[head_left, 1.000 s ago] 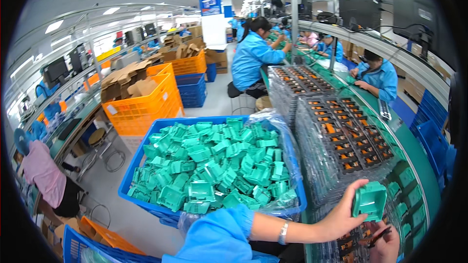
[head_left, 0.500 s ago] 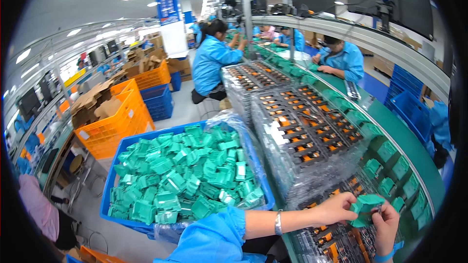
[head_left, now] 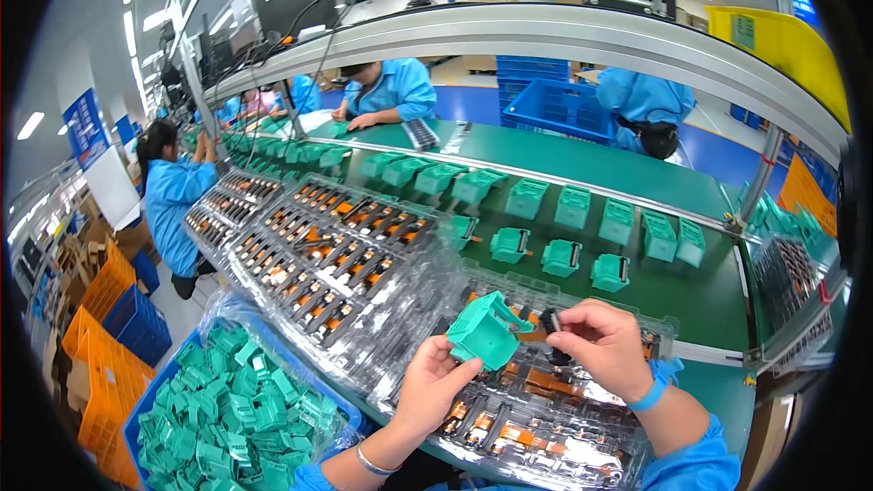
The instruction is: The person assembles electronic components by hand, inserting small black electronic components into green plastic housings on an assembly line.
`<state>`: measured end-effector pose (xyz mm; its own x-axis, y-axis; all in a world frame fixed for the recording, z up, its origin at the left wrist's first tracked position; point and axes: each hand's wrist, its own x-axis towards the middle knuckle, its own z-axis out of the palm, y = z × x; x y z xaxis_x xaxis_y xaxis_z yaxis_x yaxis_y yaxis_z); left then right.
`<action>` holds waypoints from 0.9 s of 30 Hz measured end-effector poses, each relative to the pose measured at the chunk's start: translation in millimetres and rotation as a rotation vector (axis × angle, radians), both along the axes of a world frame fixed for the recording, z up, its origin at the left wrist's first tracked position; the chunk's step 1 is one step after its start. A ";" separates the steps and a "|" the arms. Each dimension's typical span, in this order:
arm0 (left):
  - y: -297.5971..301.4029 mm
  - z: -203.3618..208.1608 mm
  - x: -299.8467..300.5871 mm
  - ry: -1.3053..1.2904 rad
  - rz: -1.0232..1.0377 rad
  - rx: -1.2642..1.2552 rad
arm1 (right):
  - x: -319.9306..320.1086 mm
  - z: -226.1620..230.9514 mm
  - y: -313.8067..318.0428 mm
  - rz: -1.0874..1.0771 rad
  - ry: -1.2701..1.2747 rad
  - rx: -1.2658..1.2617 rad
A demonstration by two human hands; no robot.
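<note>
Right hand [head_left: 602, 345] now apart from the green housing [head_left: 483, 336]

Both hands met at the housing half a second ago; now only the left hand [head_left: 435, 384] grips it, thumb and fingers on its lower left. The right pinches a small dark part [head_left: 553, 320], just right of the housing. An orange strip [head_left: 533, 336] spans between; whether it joins them I cannot tell. Tilted between the hands, the housing turns its pronged side toward the right hand; its long axis is unclear. Beneath the hands lies a clear tray [head_left: 662, 327] of parts; beyond them, more housings line the worktop [head_left: 693, 311]. Far left of the hands, a blue sign [head_left: 85, 130] bears lettering too small to read.
</note>
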<state>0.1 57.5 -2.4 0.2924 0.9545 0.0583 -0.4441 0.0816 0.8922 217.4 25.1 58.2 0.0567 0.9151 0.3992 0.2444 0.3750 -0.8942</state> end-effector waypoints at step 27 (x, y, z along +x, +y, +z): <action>-16.6 4.0 0.9 -0.009 -0.152 0.121 | 4.5 -17.6 6.2 0.173 -0.133 -0.276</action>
<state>1.0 41.0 1.6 0.4317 0.8852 0.1735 -0.4428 0.0404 0.8957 221.9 31.2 40.7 -0.1444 0.9811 0.1287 0.3191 0.1693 -0.9325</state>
